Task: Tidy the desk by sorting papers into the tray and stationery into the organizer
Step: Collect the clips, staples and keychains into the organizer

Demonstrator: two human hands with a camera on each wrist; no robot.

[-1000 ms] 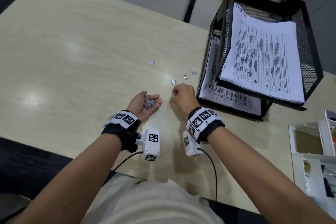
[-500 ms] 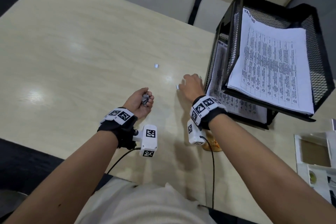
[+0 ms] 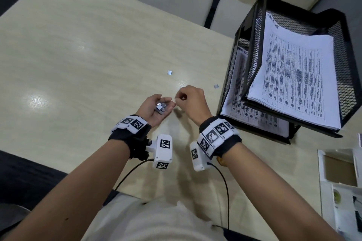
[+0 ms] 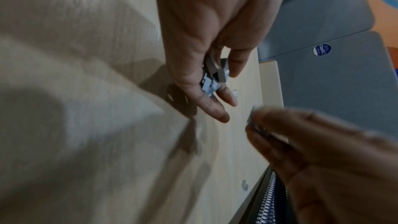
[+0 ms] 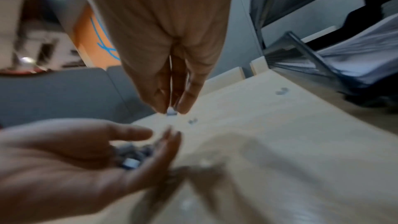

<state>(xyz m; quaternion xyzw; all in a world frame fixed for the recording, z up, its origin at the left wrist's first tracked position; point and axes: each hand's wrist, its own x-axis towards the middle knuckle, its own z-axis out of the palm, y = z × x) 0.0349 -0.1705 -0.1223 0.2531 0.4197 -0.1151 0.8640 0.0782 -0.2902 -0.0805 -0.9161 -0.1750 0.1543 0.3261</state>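
R hand [image 3: 193,101] pinches staple [image 5: 171,111] at fingertips [image 5: 159,102]; pile [image 3: 161,108] in L hand [image 3: 151,112]

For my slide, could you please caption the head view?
Right hand pinches a metal piece beside the pile cupped in left hand.

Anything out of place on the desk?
Yes. Two small metal staple pieces lie loose on the desk: one mid-desk, one beside the mesh tray. The left hand cups a pile of them; the right hand pinches another.

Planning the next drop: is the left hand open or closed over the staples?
Open. The left hand lies palm up, fingers relaxed, staples loose in the palm; the right hand pinches another staple beside it.
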